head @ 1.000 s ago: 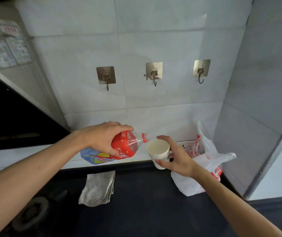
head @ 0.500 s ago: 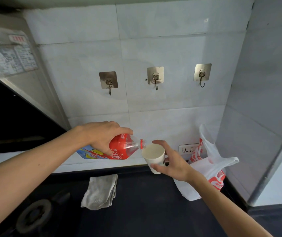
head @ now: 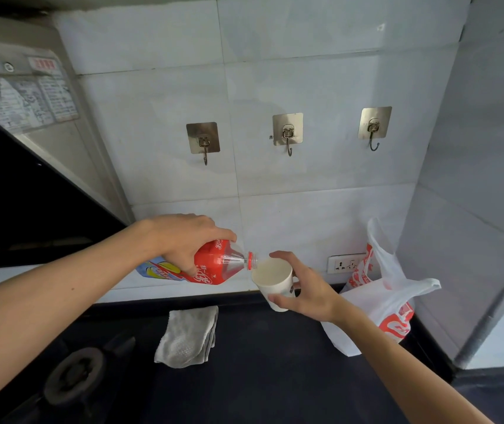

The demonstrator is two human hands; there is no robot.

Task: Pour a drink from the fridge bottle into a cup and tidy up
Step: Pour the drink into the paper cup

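Note:
A clear plastic bottle (head: 218, 264) with a red label lies tipped on its side in the air, its open neck pointing right. My left hand (head: 183, 240) grips it from above around the label. The neck touches the rim of a white paper cup (head: 272, 278), which is tilted toward the bottle. My right hand (head: 302, 287) holds the cup from the right side, thumb below and fingers over the top. Both are held above the back edge of the dark counter (head: 275, 362). No liquid can be made out in the cup.
A folded grey cloth (head: 188, 335) lies on the counter below the bottle. A white and red plastic bag (head: 388, 301) stands at the right by a wall socket (head: 345, 264). A gas burner (head: 76, 371) sits front left. Three hooks (head: 287, 133) hang on the tiled wall.
The bottle's neck and the cup have come together until they touch. The bottle has tipped a little further. The camera has tilted up slightly.

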